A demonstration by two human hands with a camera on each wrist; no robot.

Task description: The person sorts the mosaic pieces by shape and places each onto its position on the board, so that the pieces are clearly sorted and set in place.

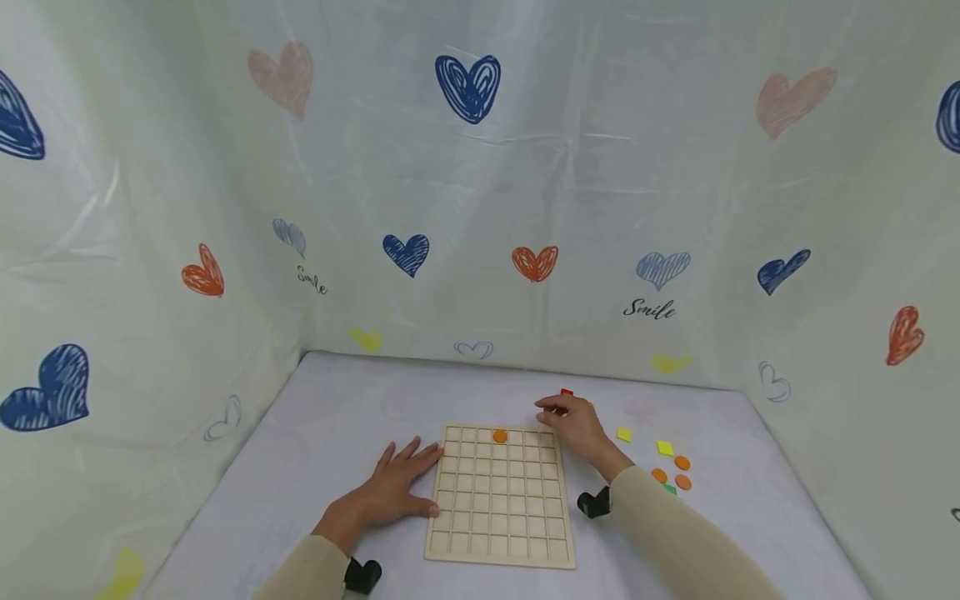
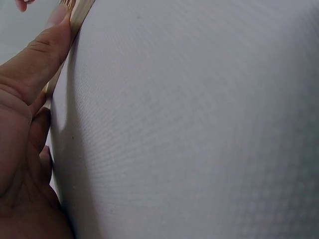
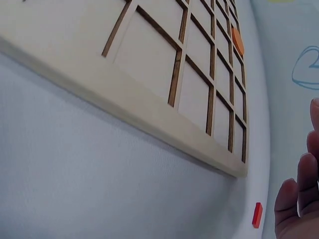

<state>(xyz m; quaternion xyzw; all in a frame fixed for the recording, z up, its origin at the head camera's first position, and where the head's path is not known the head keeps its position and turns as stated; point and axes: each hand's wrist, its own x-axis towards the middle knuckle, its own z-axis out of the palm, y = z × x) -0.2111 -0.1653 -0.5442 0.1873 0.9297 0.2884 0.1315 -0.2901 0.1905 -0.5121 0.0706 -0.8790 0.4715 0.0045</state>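
Touching a grid board at its left rim with a spread left hand; lying nearly square, sides near-to-far. Showing orange discs and yellow squares rightward, an orange counter in the farthest row. Parting thumb from fingers, right hand by the far right corner, partly hiding a red piece.

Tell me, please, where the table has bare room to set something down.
The table is bare from the left hand out to the left curtain, and between the loose orange discs and the table's right edge. It is crowded right of the board, around the right sleeve, yellow squares and green piece.
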